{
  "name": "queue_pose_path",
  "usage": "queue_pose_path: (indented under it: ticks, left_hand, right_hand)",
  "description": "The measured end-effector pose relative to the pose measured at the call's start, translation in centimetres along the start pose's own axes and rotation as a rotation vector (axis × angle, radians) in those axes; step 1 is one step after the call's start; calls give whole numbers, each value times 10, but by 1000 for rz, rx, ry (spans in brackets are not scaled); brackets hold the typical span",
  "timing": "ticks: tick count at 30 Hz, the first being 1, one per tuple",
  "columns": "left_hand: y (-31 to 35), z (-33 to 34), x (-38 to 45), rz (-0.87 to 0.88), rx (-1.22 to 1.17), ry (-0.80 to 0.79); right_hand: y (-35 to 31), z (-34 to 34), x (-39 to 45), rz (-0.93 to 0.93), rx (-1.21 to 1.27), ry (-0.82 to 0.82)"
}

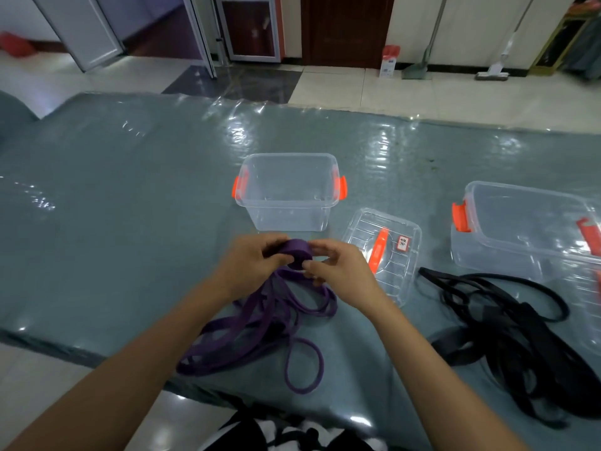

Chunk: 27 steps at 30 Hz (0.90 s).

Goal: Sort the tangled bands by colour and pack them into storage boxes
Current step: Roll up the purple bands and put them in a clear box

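Purple bands (260, 323) are trailing onto the bench (130, 190) while I am pinching their rolled end between my left hand (250, 265) and right hand (335, 268), both grips curled closed, near the open box (287, 190).

Both hands meet above the desk (130, 177): the left hand (250, 262) and right hand (335, 268) pinch a rolled part of the purple bands (260, 323), whose loops trail toward the near edge. An open clear box (287, 192) stands behind, its lid (383, 252) to the right. Black bands (507, 333) lie by the right edge, near a second box (533, 229).
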<state>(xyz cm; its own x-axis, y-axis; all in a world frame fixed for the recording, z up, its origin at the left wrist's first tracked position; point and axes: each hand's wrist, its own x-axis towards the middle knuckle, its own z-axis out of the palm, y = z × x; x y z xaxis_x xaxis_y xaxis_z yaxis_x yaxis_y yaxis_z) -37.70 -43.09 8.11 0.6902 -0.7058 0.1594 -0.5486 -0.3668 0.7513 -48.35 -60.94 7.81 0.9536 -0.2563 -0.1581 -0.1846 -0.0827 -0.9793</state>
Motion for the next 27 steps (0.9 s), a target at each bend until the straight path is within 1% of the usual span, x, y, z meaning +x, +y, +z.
queue_pose_path:
  ticks: [2,4,6,8,10,11,13,15,16,18,19,20,21,23,25,27]
  left_hand:
    - [-1,4,-3,62,110,-48]
    - [1,9,-3,75,109,-71]
    - [4,13,-3,92,110,-65]
    - [7,17,-3,100,83,-41]
    - [9,22,-4,36,-39,-10]
    - [9,23,-4,-11,-120,7]
    - [8,26,-6,-85,-265,43]
    - [9,27,-7,-119,-364,67]
    - [11,26,-6,-131,-398,73]
    - [13,23,-5,-142,-432,63]
    - [13,21,-4,-133,-413,47]
    - [13,19,-5,-115,-373,25]
    - [12,18,-6,-89,-308,-2]
    - [11,15,-8,14,-100,-45]
    - [11,15,-9,91,51,-83]
    - [13,15,-9,107,84,-123]
  right_hand:
    - [-3,-3,-1,-111,-317,35]
    - [-9,-7,-2,-195,-495,-3]
    - [-12,-12,-4,-199,-542,-36]
    - [-10,-16,-5,-165,-505,-30]
    - [-8,-18,-7,-142,-417,1]
    - [-7,-19,-8,-121,-331,20]
    - [-8,-18,-13,-52,-67,42]
    - [-7,-16,-19,3,222,25]
    - [-4,-13,-20,11,329,13]
    - [3,-8,-22,12,437,0]
    - [5,-7,-21,12,421,8]
    - [8,-5,-21,5,352,26]
    - [9,-6,-21,-9,230,49]
    - [8,-10,-22,-55,-92,85]
    - [5,-15,-22,-119,-360,49]
    - [1,-19,-22,-147,-475,-19]
